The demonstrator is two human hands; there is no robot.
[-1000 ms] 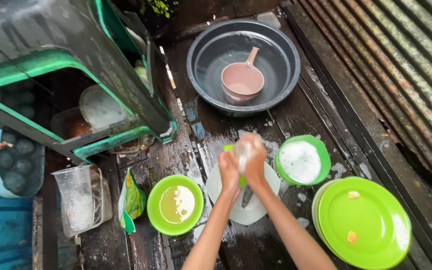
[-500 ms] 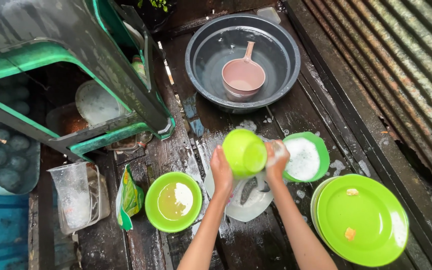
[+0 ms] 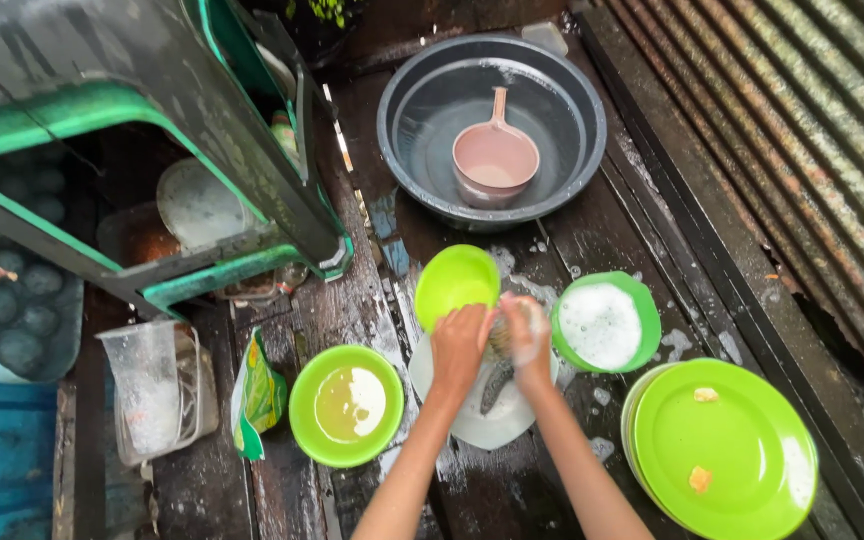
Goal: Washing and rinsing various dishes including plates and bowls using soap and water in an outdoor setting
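My left hand point(image 3: 460, 345) grips a small bright green bowl point(image 3: 455, 283) by its near rim, its hollow facing up toward me. My right hand point(image 3: 525, 335), covered in foam, is closed on a dark soapy scrubbing pad point(image 3: 501, 333) pressed against the bowl's edge. Both hands hover over a white plate point(image 3: 472, 425) on the wet wooden boards, where a dark utensil point(image 3: 493, 385) lies.
A green bowl of suds point(image 3: 602, 322) sits right of my hands, a green bowl of yellowish liquid point(image 3: 349, 405) to the left. Stacked green plates point(image 3: 722, 450) with food scraps lie lower right. Beyond are a dark basin point(image 3: 492, 120) with a pink dipper point(image 3: 495, 160), a green-and-black stool point(image 3: 132, 130), a clear jug point(image 3: 150, 385) and a green sachet point(image 3: 262, 395).
The green bowl was turned from bottom-up to hollow-up and shifted slightly left. My right hand moved in from the bowl's side to its near edge beside the left hand.
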